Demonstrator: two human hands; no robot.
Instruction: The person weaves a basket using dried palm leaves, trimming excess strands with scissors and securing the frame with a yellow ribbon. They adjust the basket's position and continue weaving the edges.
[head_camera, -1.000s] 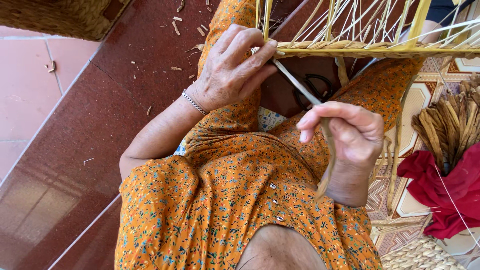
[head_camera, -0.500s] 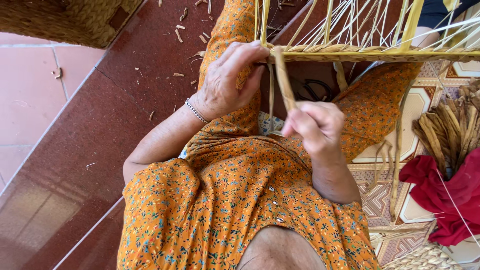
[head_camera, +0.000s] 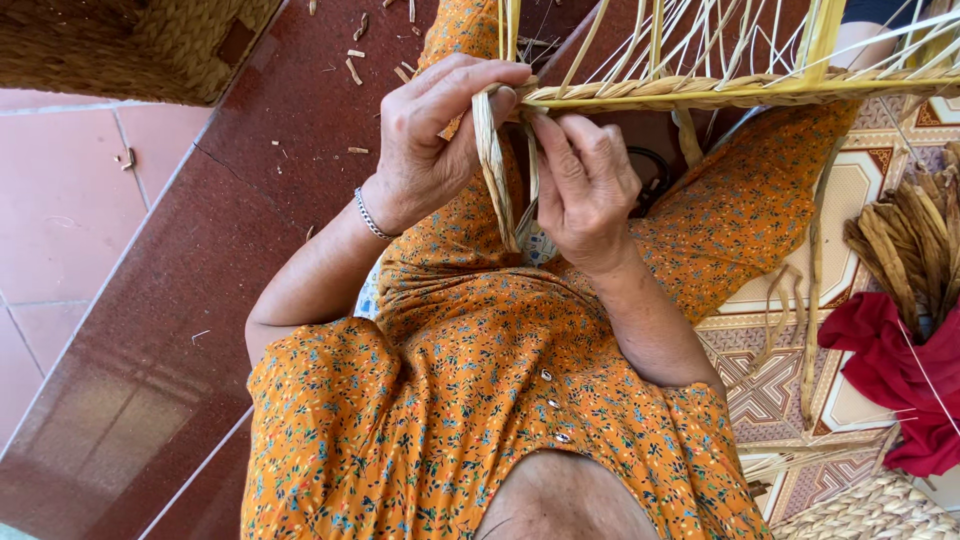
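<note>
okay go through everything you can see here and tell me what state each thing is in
Left hand: pinching the flat straw strand.
Right hand: gripping a thinner strand.
Flat straw strand: bent over, hanging down.
Woven rim: partly woven, uprights loose.
Red cloth: crumpled.
Dried fibre bundle: loose, on the cloth.

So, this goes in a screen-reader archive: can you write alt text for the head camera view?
Seen from above, a person in an orange floral dress pinches pale straw strands between left hand and right hand at the woven edge of a yellow frame. Dried fibre bundle and red cloth lie to the right.
</note>
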